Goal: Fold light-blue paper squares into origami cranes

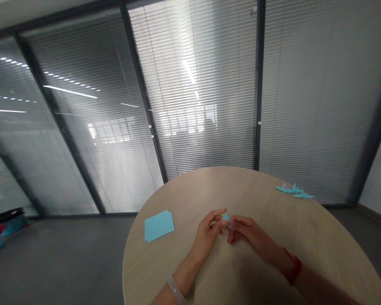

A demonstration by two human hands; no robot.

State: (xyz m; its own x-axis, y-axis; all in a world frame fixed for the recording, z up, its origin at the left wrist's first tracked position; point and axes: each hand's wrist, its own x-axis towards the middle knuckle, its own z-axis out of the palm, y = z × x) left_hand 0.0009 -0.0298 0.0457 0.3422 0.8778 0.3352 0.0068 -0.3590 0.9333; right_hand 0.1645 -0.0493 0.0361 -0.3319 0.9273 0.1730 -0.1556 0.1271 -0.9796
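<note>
Both my hands are raised together over a round light-wood table [190,199]. Between their fingertips is a small piece of light blue paper [225,217], mostly hidden by the fingers. My left hand [208,233] pinches it from the left, and my right hand [246,235] grips it from the right. A neat stack of light blue paper squares [158,225] lies to the left of my hands. Several folded pointed blue paper pieces [294,190] lie near the table's far right edge.
A pale bangle [176,289] circles my left wrist, and a red band [292,267] circles my right. Glass panels with internal blinds [206,84] stand behind the table. Coloured bags [3,226] sit on the grey floor at far left.
</note>
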